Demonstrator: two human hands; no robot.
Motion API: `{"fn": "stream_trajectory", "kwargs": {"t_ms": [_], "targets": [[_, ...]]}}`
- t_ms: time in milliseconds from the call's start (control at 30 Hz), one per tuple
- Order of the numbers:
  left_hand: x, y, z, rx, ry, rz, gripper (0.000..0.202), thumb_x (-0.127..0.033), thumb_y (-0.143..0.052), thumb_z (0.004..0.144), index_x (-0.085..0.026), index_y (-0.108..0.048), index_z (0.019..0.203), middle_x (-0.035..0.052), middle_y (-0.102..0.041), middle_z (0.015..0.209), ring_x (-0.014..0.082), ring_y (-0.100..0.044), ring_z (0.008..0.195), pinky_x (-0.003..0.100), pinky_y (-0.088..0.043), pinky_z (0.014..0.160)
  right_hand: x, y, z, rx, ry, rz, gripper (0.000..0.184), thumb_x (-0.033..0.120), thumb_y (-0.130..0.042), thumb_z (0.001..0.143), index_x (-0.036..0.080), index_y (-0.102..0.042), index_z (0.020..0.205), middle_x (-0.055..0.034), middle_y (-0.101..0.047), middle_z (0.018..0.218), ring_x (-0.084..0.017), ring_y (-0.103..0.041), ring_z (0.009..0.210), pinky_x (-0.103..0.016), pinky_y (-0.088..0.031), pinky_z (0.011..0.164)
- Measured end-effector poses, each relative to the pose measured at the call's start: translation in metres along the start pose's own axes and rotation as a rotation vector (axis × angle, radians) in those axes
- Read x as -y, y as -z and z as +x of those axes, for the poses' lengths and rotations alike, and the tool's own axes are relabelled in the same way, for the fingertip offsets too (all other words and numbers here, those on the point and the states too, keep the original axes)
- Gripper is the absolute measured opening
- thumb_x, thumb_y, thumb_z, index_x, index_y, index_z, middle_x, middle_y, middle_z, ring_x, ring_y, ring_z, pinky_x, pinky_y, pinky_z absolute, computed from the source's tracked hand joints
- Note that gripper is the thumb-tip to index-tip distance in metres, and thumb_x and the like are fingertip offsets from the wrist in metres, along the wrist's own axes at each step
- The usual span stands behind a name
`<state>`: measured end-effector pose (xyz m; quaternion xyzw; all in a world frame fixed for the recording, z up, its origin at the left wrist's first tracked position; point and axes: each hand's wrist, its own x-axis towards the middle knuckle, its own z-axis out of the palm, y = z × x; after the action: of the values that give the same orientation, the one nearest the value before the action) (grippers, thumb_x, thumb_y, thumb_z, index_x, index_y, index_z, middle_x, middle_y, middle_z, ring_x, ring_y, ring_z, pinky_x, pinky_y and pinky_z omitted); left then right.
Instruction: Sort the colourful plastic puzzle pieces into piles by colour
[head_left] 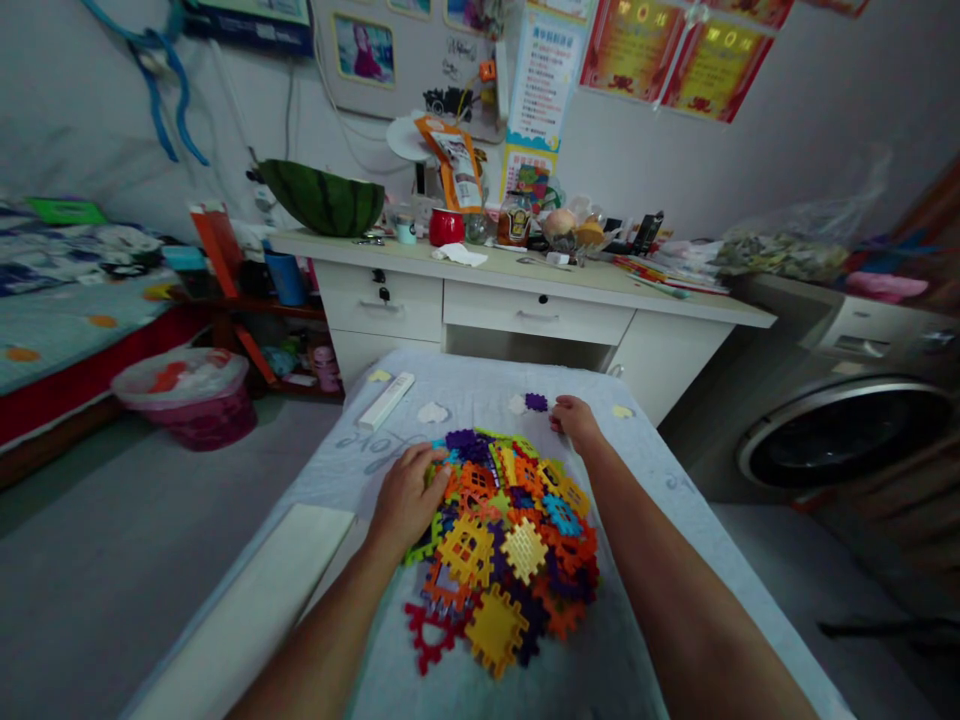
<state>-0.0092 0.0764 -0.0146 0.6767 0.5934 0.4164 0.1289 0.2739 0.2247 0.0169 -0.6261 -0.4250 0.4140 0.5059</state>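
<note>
A heap of colourful plastic interlocking building tiles (pixel 469 550) lies on the cloth-covered table, some solid, some with window-like cutouts. My left hand (pixel 409 490) rests against the heap's left edge, thumb apart from the fingers, touching tiles there. Beyond the heap, my right hand (pixel 574 420) is low over the cloth with its fingers loosely bent; I see nothing held in it. Just left of its fingertips, with a small gap, a single purple tile (pixel 536 402) lies flat. A yellow tile (pixel 496 630) and a red triangular-cutout tile (pixel 433 637) lie at the near edge.
A long white bar (pixel 386 401) lies at the table's far left. A white desk (pixel 525 272) stands beyond, bearing a cut watermelon (pixel 322 198), a red cup (pixel 446 228) and a jar (pixel 514 220). A washing machine (pixel 847 390) is right; a pink bin (pixel 187 405) is left.
</note>
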Motion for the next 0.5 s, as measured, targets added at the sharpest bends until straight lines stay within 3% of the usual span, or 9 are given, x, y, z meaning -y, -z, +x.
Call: {"fn": "stream_trajectory", "kwargs": {"t_ms": [100,233,367,500], "targets": [[-0.001,0.0,0.0,-0.006,0.002,0.0,0.028,-0.039,-0.049,0.088,-0.023,-0.067,0.102,0.0078,-0.063,0.114,0.024,-0.058,0.11,0.043,-0.045,0.101,0.001,0.019,-0.015,0.071,0.043,-0.02,0.02,0.019,-0.067,0.067,0.016,-0.063,0.087,-0.0013,-0.064,0.071,-0.012,-0.06,0.057,-0.022,-0.049,0.049],[-0.001,0.001,0.0,0.003,0.008,0.011,0.03,-0.041,-0.048,0.088,-0.023,-0.067,0.103,0.0083,-0.063,0.115,0.0247,-0.058,0.111,0.044,-0.044,0.102,0.005,0.035,-0.039,0.37,0.179,-0.14,0.026,0.029,-0.07,0.069,0.017,-0.068,0.091,-0.0032,-0.07,0.081,-0.015,-0.064,0.069,-0.026,-0.051,0.06],[-0.001,0.001,0.0,0.019,0.02,0.021,0.033,-0.042,-0.047,0.089,-0.021,-0.067,0.105,0.0094,-0.063,0.117,0.0255,-0.058,0.113,0.044,-0.044,0.103,0.011,0.036,-0.056,0.569,0.313,-0.406,0.026,0.026,-0.072,0.065,0.018,-0.071,0.09,-0.0029,-0.072,0.087,-0.017,-0.063,0.078,-0.033,-0.051,0.075],[-0.002,0.001,0.0,0.012,0.021,0.025,0.032,-0.042,-0.048,0.088,-0.022,-0.068,0.102,0.0084,-0.063,0.115,0.0251,-0.058,0.112,0.043,-0.044,0.102,0.016,0.031,-0.062,0.622,0.405,-0.634,0.023,0.021,-0.069,0.067,0.019,-0.072,0.09,-0.0011,-0.07,0.084,-0.017,-0.061,0.077,-0.03,-0.048,0.073]]}}
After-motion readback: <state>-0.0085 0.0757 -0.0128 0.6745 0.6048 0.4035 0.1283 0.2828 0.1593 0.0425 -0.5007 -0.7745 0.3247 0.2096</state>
